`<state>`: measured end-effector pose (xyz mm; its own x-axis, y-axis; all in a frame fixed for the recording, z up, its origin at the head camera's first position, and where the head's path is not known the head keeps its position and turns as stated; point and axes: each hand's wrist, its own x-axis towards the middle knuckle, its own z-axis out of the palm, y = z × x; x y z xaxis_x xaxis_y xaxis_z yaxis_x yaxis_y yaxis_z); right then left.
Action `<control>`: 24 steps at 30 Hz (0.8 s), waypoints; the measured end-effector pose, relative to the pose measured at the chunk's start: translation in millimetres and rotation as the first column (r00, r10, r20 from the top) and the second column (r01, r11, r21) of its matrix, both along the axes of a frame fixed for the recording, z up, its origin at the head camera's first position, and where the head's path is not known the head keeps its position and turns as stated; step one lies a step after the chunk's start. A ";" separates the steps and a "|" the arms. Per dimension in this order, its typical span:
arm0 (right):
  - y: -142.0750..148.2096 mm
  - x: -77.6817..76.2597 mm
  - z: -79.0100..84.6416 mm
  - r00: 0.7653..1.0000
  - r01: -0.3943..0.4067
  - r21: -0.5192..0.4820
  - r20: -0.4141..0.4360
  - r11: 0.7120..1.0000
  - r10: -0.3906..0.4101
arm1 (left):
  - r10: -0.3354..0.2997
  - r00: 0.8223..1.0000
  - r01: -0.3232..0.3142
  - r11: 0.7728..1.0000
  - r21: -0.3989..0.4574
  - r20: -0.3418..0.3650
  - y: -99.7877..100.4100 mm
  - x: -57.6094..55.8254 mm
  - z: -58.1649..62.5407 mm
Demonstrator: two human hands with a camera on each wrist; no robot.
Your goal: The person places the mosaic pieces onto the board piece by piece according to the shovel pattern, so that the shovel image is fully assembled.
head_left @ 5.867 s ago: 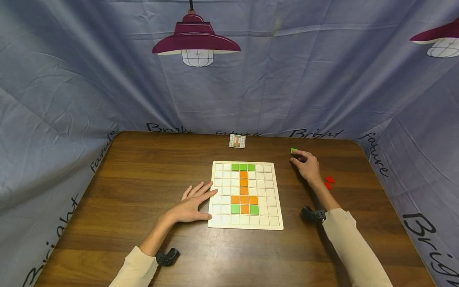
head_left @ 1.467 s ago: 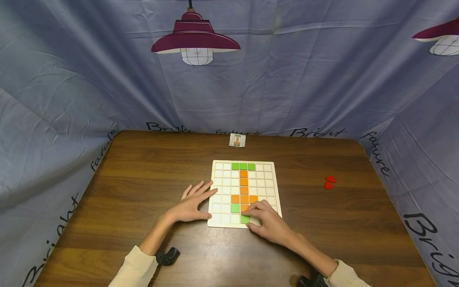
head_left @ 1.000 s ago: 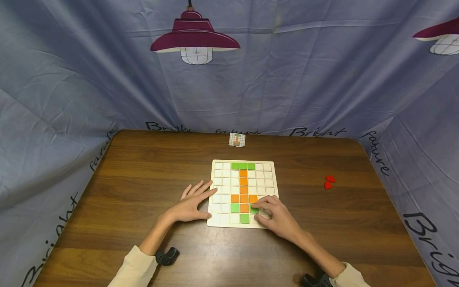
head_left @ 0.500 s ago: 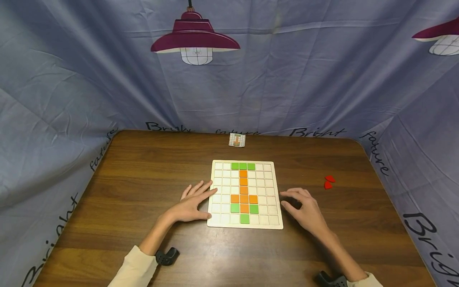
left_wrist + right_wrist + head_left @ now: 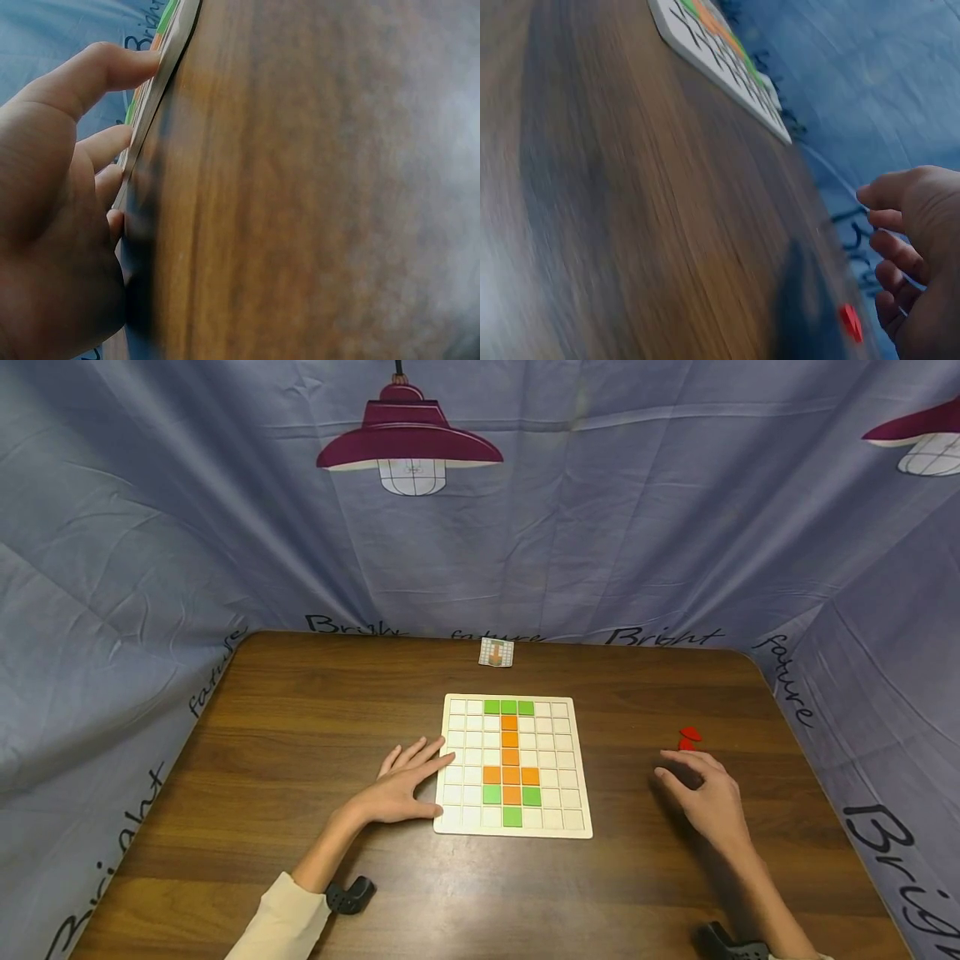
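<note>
A white grid board [image 5: 555,774] lies on the wooden table, holding several orange tiles [image 5: 510,757] in a column with a short crossbar. Green square tiles [image 5: 508,707] fill part of its top row; others sit near the bottom, including a green tile [image 5: 512,817] in the lowest row. My left hand [image 5: 393,792] rests against the board's left edge, fingers spread; the left wrist view shows its fingertips on the rim [image 5: 169,64]. Over the table at right, my right hand [image 5: 708,797] hovers with bent fingers, holding nothing. Just beyond its fingertips lie red pieces [image 5: 690,733], partly hidden.
A small pattern card [image 5: 496,652] lies behind the board near the table's back edge. Blue-grey curtains [image 5: 600,543] with printed lamps and lettering enclose the table [image 5: 315,693] at the back and sides.
My right hand placed a green tile in the bottom row, touched the green tile above it, then moved right, off the board, toward the red pieces. The left hand has stayed put.
</note>
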<state>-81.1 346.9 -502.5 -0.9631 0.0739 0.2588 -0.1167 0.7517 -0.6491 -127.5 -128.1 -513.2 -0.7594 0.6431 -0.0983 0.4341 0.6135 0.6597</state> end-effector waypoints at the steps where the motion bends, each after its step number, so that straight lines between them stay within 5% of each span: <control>1: 4.5 0.8 0.5 1.000 0.019 -0.002 0.016 1.000 -0.019 | -0.001 1.000 0.001 1.000 0.001 -0.002 0.0 0.0 -0.3; 11: 41.2 1.3 -4.7 0.976 0.171 -0.010 0.139 0.985 -0.168 | 0.001 1.000 -0.001 1.000 0.001 0.005 0.5 0.1 0.6; 24: 59.7 -16.8 -14.1 0.958 0.191 0.003 0.218 0.982 -0.187 | 0.004 1.000 -0.004 1.000 0.000 0.005 0.8 -0.5 0.3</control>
